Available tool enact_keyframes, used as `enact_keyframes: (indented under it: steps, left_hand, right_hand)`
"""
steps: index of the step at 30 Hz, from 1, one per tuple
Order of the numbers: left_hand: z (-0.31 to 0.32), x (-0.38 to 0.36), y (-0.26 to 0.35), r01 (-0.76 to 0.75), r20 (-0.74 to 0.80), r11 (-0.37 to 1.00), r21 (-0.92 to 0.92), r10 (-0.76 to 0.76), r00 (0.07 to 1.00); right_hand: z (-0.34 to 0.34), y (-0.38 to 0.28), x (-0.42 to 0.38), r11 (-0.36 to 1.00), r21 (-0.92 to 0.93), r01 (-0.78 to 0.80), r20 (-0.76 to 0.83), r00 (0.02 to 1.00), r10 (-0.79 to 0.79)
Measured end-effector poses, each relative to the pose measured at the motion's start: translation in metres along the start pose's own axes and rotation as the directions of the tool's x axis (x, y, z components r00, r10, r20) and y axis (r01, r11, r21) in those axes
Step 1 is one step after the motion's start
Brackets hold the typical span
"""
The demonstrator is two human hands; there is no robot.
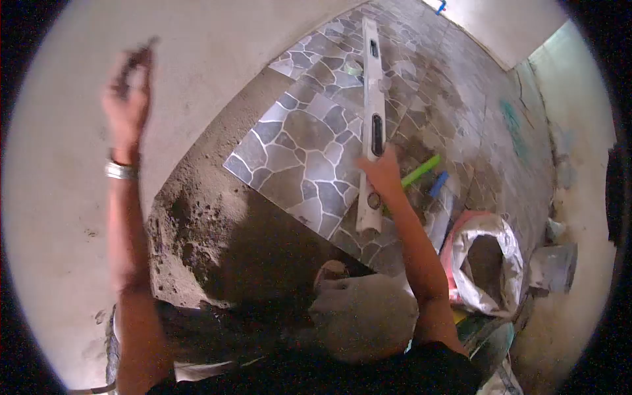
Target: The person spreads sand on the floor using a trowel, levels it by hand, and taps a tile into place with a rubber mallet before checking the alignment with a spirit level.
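Observation:
A long pale spirit level (370, 92) lies lengthwise across the stone-patterned floor tiles (309, 145). My right hand (383, 172) grips it near its close end, thumb on the left side. Up at the left, my left hand (128, 92) is raised in front of the pale wall, a silvery band on its wrist. Its fingers are curled and blurred around something dark that I cannot make out. Below the nearest tile's edge spreads bare grey-brown sand or mortar (230, 243).
Right of the level lie a bright green strip (421, 171) and a blue object (438, 184). An open sack (507, 243) of dark powder stands at the lower right, beside a grey container (554, 266). Walls rise on both sides. My knee (368, 316) is at the bottom.

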State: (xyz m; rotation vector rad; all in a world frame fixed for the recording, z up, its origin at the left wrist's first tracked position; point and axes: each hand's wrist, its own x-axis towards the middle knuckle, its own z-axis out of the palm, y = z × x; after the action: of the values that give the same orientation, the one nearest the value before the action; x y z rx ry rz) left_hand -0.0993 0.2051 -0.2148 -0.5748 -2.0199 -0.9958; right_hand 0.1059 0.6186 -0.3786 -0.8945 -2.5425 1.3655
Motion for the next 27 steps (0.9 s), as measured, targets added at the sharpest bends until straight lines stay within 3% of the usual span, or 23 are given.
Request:
enact_keyframes:
  steps: [1, 2, 4, 6, 8, 9, 11, 13, 15, 19, 21, 23, 26, 27]
  left_hand:
    - [-0.022, 0.029, 0.007, -0.146, -0.026, 0.986, 0.076, 0.148, 0.989]
    - [-0.046, 0.062, -0.009, -0.310, 0.025, 0.929, 0.203, 0.311, 0.950]
    - [-0.093, 0.129, -0.040, -0.596, 0.125, 0.681, 0.426, 0.608, 0.784]
    - [-0.139, 0.166, -0.074, -0.608, 0.308, 0.413, 0.678, 0.591, 0.745]
    - [-0.157, 0.170, -0.085, -0.600, 0.449, 0.185, 0.778, 0.504, 0.738]
    - [-0.158, 0.162, -0.084, -0.576, 0.476, 0.098, 0.812, 0.460, 0.749]
    - [-0.155, 0.160, -0.096, -0.585, 0.497, 0.060, 0.809, 0.461, 0.735]
    - [-0.163, 0.165, -0.110, -0.649, 0.511, 0.117, 0.752, 0.519, 0.686]
    - [-0.163, 0.167, -0.111, -0.687, 0.524, 0.118, 0.717, 0.560, 0.642]
    - [-0.128, 0.151, -0.069, -0.596, 0.516, -0.005, 0.803, 0.504, 0.692]
    - [-0.133, 0.152, -0.077, -0.615, 0.527, 0.011, 0.788, 0.504, 0.684]
    - [-0.137, 0.155, -0.081, -0.625, 0.527, 0.029, 0.780, 0.507, 0.682]
    - [-0.134, 0.157, -0.080, -0.662, 0.530, 0.048, 0.748, 0.557, 0.640]
    - [-0.142, 0.158, -0.087, -0.616, 0.524, 0.020, 0.787, 0.506, 0.686]
  right_hand:
    - [0.011, -0.003, 0.018, 0.993, 0.066, -0.101, 0.079, 0.992, 0.096]
    - [0.026, -0.002, 0.042, 0.997, 0.070, -0.027, 0.040, 0.999, 0.024]
    - [0.065, 0.004, 0.101, 0.990, 0.082, 0.115, -0.052, 0.992, -0.111]
    - [0.104, 0.008, 0.172, 0.954, 0.266, 0.138, -0.018, 0.990, -0.138]
    - [0.125, -0.017, 0.223, 0.903, 0.397, 0.163, -0.051, 0.987, -0.155]
    - [0.135, -0.021, 0.229, 0.836, 0.541, 0.092, -0.011, 0.995, -0.102]
    - [0.159, -0.034, 0.247, 0.633, 0.773, -0.039, 0.075, 0.997, -0.030]
    - [0.216, -0.009, 0.249, 0.556, 0.816, -0.159, 0.239, 0.968, -0.075]
    - [0.200, -0.042, 0.192, 0.549, 0.738, -0.392, 0.452, 0.891, 0.028]
    - [0.255, -0.027, 0.244, 0.651, 0.699, -0.297, 0.425, 0.904, -0.044]
    - [0.269, -0.042, 0.310, 0.615, 0.740, -0.272, 0.384, 0.922, -0.055]
    - [0.255, -0.070, 0.352, 0.403, 0.847, -0.348, 0.375, 0.927, 0.013]
    - [0.263, -0.081, 0.393, 0.543, 0.742, -0.394, 0.357, 0.917, 0.178]
    - [0.264, -0.082, 0.401, 0.567, 0.755, -0.330, 0.339, 0.936, 0.094]
